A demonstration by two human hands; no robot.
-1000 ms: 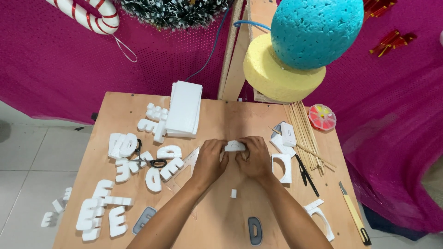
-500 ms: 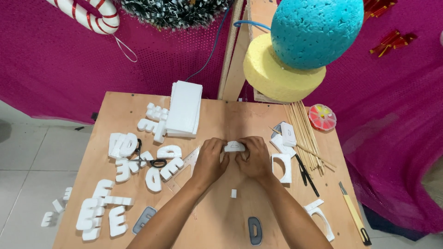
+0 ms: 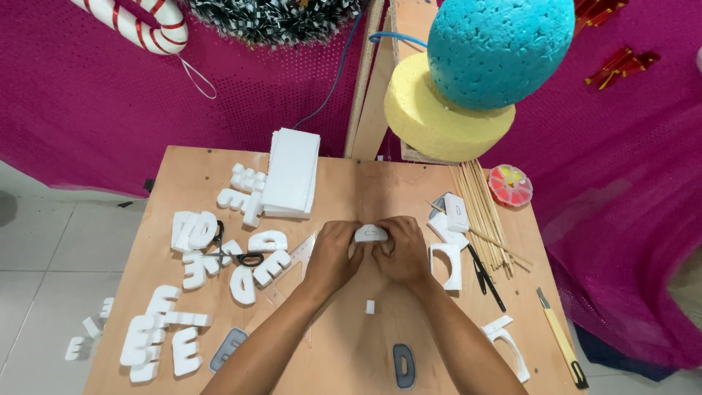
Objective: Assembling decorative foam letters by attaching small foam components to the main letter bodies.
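Both of my hands meet over the middle of the wooden table point(image 3: 344, 183). My left hand point(image 3: 333, 252) and my right hand point(image 3: 402, 252) together grip a small white foam letter piece point(image 3: 371, 233), rounded on top, pinched between the fingertips. A tiny white foam offcut point(image 3: 370, 306) lies on the table just below my wrists. A grey letter stencil point(image 3: 403, 365) lies near the front edge between my forearms.
Several white foam letters point(image 3: 190, 292) and scissors point(image 3: 234, 256) lie at the left, a stack of foam sheets point(image 3: 292, 172) at the back. Wooden skewers point(image 3: 482, 212), a clear ruler point(image 3: 292, 267), foam scraps point(image 3: 447, 265) and a craft knife point(image 3: 559, 338) lie around. Blue and yellow foam shapes point(image 3: 475, 80) hang above.
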